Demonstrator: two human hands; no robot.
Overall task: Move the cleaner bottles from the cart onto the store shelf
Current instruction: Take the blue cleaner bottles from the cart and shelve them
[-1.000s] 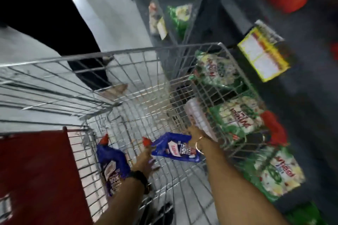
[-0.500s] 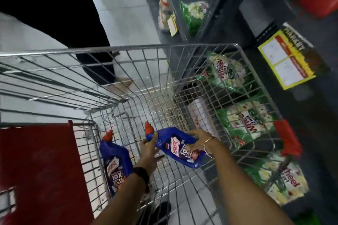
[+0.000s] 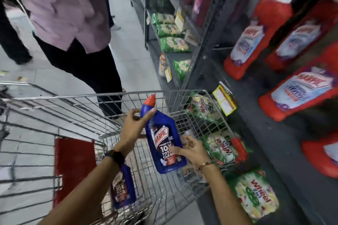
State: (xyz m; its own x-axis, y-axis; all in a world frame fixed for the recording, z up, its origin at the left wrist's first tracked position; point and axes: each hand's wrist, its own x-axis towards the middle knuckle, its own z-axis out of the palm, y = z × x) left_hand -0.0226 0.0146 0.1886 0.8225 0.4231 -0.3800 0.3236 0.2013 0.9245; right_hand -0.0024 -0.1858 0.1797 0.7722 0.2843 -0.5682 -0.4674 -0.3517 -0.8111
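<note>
A blue cleaner bottle [image 3: 162, 144] with a red cap is held upright above the wire cart [image 3: 113, 97]. My left hand [image 3: 134, 128] grips its neck just under the cap. My right hand [image 3: 192, 150] touches the lower right side of the bottle, fingers spread against its label. A second blue cleaner bottle [image 3: 123, 190] lies low in the cart, partly hidden behind my left forearm. The dark store shelf [image 3: 259, 107] stands to the right of the cart, with several red cleaner bottles [image 3: 256, 29] on it.
A person in a lilac top and black trousers [image 3: 82, 45] stands close beyond the cart's far rim. Green detergent bags [image 3: 221, 147] fill the low shelf beside the cart. A yellow price tag [image 3: 224, 99] hangs on the shelf edge. The cart's red child-seat flap [image 3: 73, 162] is at left.
The bottle has come up from lying low in the cart to upright above its rim. My left hand has shifted onto its neck, my right to its lower side. The view has tilted up.
</note>
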